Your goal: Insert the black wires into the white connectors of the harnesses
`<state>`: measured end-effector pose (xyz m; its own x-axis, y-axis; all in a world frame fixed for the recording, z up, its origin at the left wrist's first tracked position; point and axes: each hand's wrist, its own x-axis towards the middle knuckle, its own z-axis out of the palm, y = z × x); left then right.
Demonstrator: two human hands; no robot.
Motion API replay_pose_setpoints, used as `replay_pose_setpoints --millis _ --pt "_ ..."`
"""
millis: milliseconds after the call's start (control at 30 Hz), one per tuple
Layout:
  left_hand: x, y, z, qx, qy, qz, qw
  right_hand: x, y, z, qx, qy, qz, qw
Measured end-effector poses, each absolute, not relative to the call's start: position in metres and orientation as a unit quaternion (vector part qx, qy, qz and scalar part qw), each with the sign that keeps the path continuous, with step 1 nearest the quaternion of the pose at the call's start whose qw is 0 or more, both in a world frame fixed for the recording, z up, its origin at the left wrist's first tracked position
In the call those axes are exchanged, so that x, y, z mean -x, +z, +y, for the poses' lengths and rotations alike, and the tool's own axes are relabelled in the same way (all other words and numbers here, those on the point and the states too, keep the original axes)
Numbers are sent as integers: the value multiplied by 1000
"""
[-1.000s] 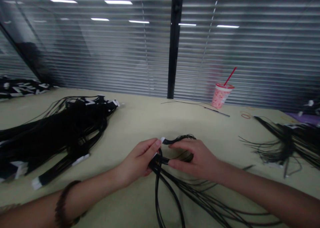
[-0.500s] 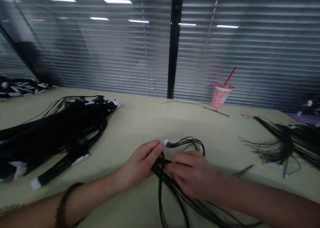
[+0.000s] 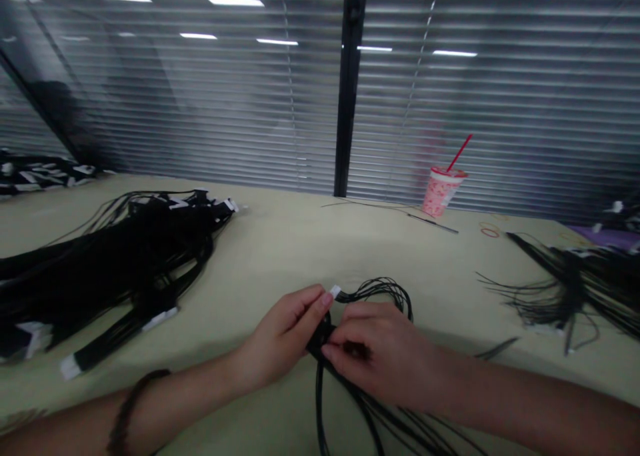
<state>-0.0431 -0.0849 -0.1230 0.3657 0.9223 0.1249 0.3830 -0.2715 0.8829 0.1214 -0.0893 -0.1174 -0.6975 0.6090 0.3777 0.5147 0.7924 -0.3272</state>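
A bundle of thin black wires (image 3: 370, 413) runs from the bottom of the view up to my hands, and one part loops out behind them. Near the tip of my left thumb a white connector (image 3: 335, 292) ends that looped part. My left hand (image 3: 287, 329) is closed around the bundle just below the connector. Thumb and fingers of my right hand (image 3: 383, 349) are pinched at the black bundle, right beside the left hand. What exactly lies between those right fingertips is partly hidden.
A large pile of black wire harnesses (image 3: 125, 263) with white ends lies left. More black wires (image 3: 573, 283) lie right, near rubber bands (image 3: 490, 231). A pink cup (image 3: 441, 193) with a red straw and a thin dark pen-like stick (image 3: 433, 223) are at the back, before window blinds (image 3: 225, 109).
My right hand has shifted slightly left, its fingertips now closer to my left hand on the bundle. The white connector has moved a little right and down.
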Motion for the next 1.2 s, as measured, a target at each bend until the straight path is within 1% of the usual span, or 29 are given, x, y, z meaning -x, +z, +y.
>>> replay_pose_setpoints --millis 100,233,333,433,500,633,700,767,800,867,933,1000,1033,1100,1167,1200 --pt "42 -122 -83 -734 328 439 401 -120 -115 -92 286 41 -932 219" --pt "42 -121 -82 -739 324 437 397 -120 -113 -93 270 -9 -937 221" --pt "42 -121 -82 -735 320 438 406 -123 -111 -93 270 1 -940 210" --pt "42 -120 -81 -727 318 438 423 -125 -109 -94 282 42 -938 198" --pt "42 -119 -81 -707 324 447 442 -126 -108 -93 304 101 -926 199" --pt "42 -118 -80 -607 349 481 527 -137 -93 -88 339 290 -871 208" --pt "42 -117 -80 -576 359 485 552 -148 -75 -83 319 402 -829 222" --pt "42 -117 -80 -569 364 484 556 -164 -53 -78 277 552 -756 216" --pt "42 -116 -80 -568 365 487 555 -172 -41 -76 257 604 -724 213" --pt "42 -116 -81 -567 364 492 551 -189 -21 -73 276 636 -664 281" --pt "42 -116 -81 -568 364 495 547 -201 -7 -70 342 591 -593 426" --pt "42 -117 -81 -571 361 493 548 -209 1 -66 339 536 -543 551" --pt "42 -117 -81 -571 362 493 548 -211 2 -63 315 522 -529 591" --pt "42 -117 -81 -568 366 494 547 -210 -2 -54 267 520 -521 622" --pt "41 -116 -81 -561 367 494 553 -204 -14 -45 268 527 -543 596" --pt "41 -116 -81 -559 364 493 559 -199 -22 -42 279 527 -570 565"
